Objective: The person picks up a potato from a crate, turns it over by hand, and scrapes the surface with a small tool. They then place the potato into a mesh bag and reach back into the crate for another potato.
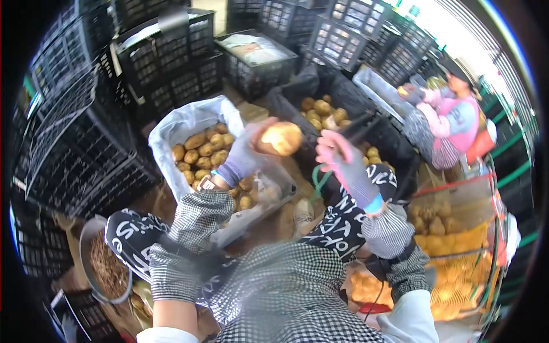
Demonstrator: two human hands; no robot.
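My left hand (246, 153), in a grey and pink glove, is closed around a potato (281, 139) with a pale patch on its side. It is raised over the right edge of a crate with a white liner (164, 134), where many potatoes (206, 151) lie. To the right, my right hand (346, 166), in a similar glove, is up with its fingers apart and slightly bent, apart from the potato. A thin green loop (320, 182) shows just below its fingers.
Potatoes (325, 111) lie in a black-lined crate (286, 94) ahead. Black crates (86, 143) are stacked at left and behind. A bucket of brown scraps (106, 263) stands at lower left. Net bags of potatoes (457, 286) are at right. Another person (454, 123) sits at upper right.
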